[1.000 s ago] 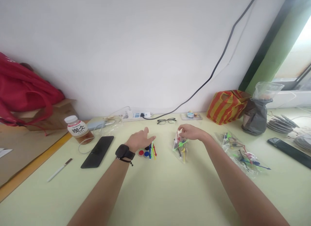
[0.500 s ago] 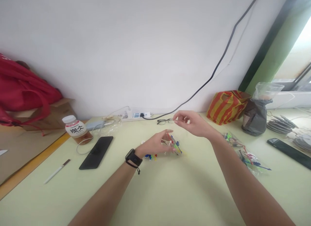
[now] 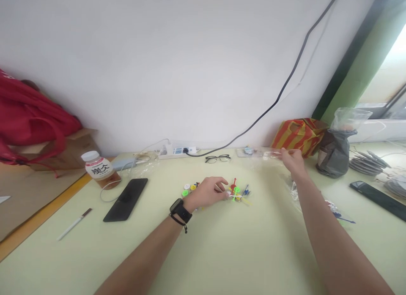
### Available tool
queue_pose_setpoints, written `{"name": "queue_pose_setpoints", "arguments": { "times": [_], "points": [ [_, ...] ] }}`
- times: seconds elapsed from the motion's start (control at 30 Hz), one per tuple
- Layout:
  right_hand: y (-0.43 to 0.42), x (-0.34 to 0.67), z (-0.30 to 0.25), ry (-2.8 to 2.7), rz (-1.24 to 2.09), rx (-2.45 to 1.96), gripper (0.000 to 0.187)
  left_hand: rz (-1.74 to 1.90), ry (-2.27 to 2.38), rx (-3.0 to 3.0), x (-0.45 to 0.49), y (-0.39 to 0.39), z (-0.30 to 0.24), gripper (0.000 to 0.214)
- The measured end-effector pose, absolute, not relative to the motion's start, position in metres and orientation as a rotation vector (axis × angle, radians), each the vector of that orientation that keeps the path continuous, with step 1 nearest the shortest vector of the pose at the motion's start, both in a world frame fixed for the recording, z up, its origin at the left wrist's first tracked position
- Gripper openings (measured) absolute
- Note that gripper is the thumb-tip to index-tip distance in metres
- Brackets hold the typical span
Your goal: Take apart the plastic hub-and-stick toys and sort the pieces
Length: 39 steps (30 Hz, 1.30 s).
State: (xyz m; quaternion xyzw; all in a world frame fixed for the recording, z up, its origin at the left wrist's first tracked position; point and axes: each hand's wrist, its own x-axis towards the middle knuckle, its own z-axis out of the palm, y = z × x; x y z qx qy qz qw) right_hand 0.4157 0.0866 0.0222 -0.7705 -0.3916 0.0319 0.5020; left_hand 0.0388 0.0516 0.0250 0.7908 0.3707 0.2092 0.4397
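My left hand (image 3: 209, 192), with a black watch on its wrist, rests on the pale green table (image 3: 222, 252) with curled fingers touching a small heap of coloured plastic sticks and pieces (image 3: 237, 192). A few coloured round caps (image 3: 189, 188) lie just left of that hand. My right hand (image 3: 293, 159) is raised off to the far right, pinching an empty clear plastic bag (image 3: 268, 154) that stretches out to its left. Under my right forearm lies another clear bag of coloured pieces (image 3: 333, 210).
A black phone (image 3: 126, 198), a drink bottle (image 3: 100, 170) and a white pen (image 3: 73, 224) lie at the left. Glasses (image 3: 217, 158) and a power strip (image 3: 177, 151) sit by the wall. A striped bag (image 3: 298, 135), a grey bag (image 3: 334, 153) and another phone (image 3: 377, 198) are at the right.
My right hand pulled the clear bag up and away to the right, leaving its coloured pieces on the table. My left hand moved right onto those pieces.
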Motion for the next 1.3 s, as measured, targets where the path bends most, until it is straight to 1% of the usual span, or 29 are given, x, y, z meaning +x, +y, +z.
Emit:
{"name": "queue_pose_setpoints", "arguments": {
  "times": [0.07,0.13,0.17,0.23,0.33,0.4,0.47,0.53,0.6,0.67,0.8,0.9,0.97,1.03,1.1,1.17,1.23,1.3],
  "points": [
    [0.091,0.412,0.025,-1.021,-0.072,-1.956,0.039,0.552,0.904,1.951,0.043,0.049,0.024,0.05],
    [0.092,0.396,0.036,-1.213,-0.111,-1.934,0.038,0.589,0.876,1.897,0.048,0.047,0.025,0.048],
    [0.092,0.385,0.043,-1.348,-0.075,-1.886,0.035,0.613,0.864,1.859,0.049,0.045,0.025,0.047],
    [0.085,0.357,0.056,-1.639,0.132,-1.766,0.032,0.658,0.848,1.79,0.052,0.044,0.027,0.046],
    [0.068,0.315,0.069,-2.104,0.649,-1.506,0.033,0.689,0.852,1.754,0.052,0.044,0.031,0.045],
    [0.058,0.291,0.072,-2.274,0.914,-1.414,0.033,0.692,0.859,1.769,0.049,0.046,0.032,0.045],
    [0.052,0.275,0.07,-2.361,1.084,-1.397,0.029,0.698,0.847,1.791,0.047,0.049,0.032,0.044],
    [0.052,0.267,0.066,-2.386,1.158,-1.396,0.024,0.697,0.847,1.813,0.045,0.051,0.03,0.043],
    [0.054,0.267,0.061,-2.388,1.169,-1.407,0.019,0.666,0.878,1.847,0.045,0.051,0.027,0.043],
    [0.057,0.274,0.057,-2.379,1.161,-1.474,0.016,0.621,0.933,1.899,0.045,0.049,0.025,0.048],
    [0.063,0.295,0.052,-2.35,1.133,-1.695,0.022,0.556,1.03,2.029,0.044,0.043,0.026,0.067],
    [0.065,0.303,0.053,-2.328,0.946,-1.883,0.026,0.481,1.026,2.047,0.043,0.039,0.03,0.075],
    [0.063,0.301,0.057,-2.292,0.812,-1.919,0.023,0.444,0.998,2.02,0.043,0.038,0.032,0.075],
    [0.059,0.293,0.062,-2.278,0.819,-1.843,0.02,0.448,0.978,2.003,0.043,0.037,0.033,0.069],
    [0.053,0.282,0.068,-2.312,0.949,-1.706,0.022,0.478,0.959,2.008,0.043,0.038,0.035,0.062],
    [0.047,0.27,0.073,-2.37,1.048,-1.562,0.021,0.515,0.945,2.008,0.042,0.041,0.036,0.057],
    [0.045,0.26,0.076,-2.386,1.034,-1.455,0.015,0.568,0.954,1.98,0.039,0.044,0.039,0.058],
    [0.045,0.25,0.076,-2.307,0.971,-1.407,0.011,0.662,1.002,1.925,0.036,0.049,0.043,0.065]
  ]
}}
